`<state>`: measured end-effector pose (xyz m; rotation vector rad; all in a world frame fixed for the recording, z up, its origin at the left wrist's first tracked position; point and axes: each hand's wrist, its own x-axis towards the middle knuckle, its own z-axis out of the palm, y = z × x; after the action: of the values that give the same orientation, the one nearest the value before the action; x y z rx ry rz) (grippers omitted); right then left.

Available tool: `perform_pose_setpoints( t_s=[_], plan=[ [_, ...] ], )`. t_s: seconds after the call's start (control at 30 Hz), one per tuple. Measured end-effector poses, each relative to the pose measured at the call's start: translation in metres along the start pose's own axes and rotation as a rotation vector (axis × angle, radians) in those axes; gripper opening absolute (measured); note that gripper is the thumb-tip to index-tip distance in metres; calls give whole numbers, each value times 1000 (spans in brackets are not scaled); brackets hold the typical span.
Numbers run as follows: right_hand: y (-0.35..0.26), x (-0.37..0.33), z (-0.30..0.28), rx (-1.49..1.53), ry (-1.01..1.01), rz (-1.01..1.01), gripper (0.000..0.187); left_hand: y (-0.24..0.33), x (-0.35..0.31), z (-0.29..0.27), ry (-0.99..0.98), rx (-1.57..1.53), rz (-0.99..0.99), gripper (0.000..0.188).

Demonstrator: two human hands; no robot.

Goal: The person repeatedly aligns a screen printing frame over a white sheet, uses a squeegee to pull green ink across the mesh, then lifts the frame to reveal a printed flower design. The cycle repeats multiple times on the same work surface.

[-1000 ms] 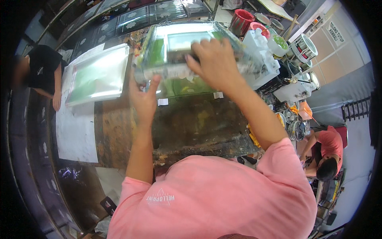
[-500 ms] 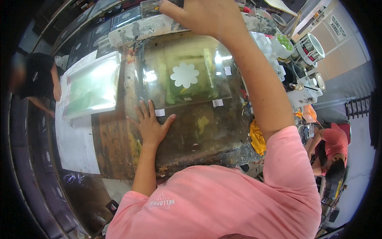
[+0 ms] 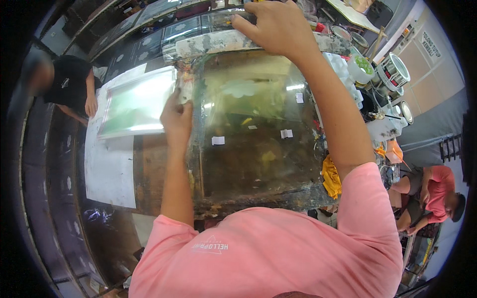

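Note:
My left hand (image 3: 177,119) is raised over the left side of the board, fingers pinched and smeared by motion. It seems to hold the edge of a clear plastic sheet (image 3: 233,107) with a pale flower shape (image 3: 236,89), which looks blurred. The sheet's exact edge is hard to make out. At the far side my right hand (image 3: 280,30) grips a stained wooden frame (image 3: 213,43), thumb pointing left; part of its grip is hidden. Below the sheet, the dark printing board (image 3: 248,169) carries small white paper tabs (image 3: 218,141).
Left of the board, a shiny stack of clear sheets (image 3: 136,102) lies on white paper (image 3: 109,174). Containers and a metal can (image 3: 392,69) crowd the right side, with a yellow cloth (image 3: 331,178) nearer. One person (image 3: 72,82) stands left; another (image 3: 437,193) sits right.
My left hand has risen from flat and spread to pinched, moving away from me. The flower sheet has shifted left and away, and blurred. My right hand stays at the frame; the whole view has shifted.

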<state>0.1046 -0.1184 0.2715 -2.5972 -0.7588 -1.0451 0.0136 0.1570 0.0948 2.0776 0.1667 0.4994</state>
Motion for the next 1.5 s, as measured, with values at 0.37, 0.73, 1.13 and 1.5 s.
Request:
perform_pose_setpoints(
  t_s=[0.37, 0.73, 1.13, 1.5],
  plan=[
    [-2, -3, 2, -45, -69, 56, 51, -133, 71, -184, 293, 182, 22, 70],
    [-4, -14, 3, -58, -31, 32, 46, -152, 23, -128, 473, 744, 336, 61],
    [-2, -17, 5, -67, -24, 38, 54, -131, 13, -85, -102, 1005, 99, 56],
    [2, -10, 7, -91, -3, -22, 54, -19, 9, -54, -318, 787, 182, 54]
  ],
)
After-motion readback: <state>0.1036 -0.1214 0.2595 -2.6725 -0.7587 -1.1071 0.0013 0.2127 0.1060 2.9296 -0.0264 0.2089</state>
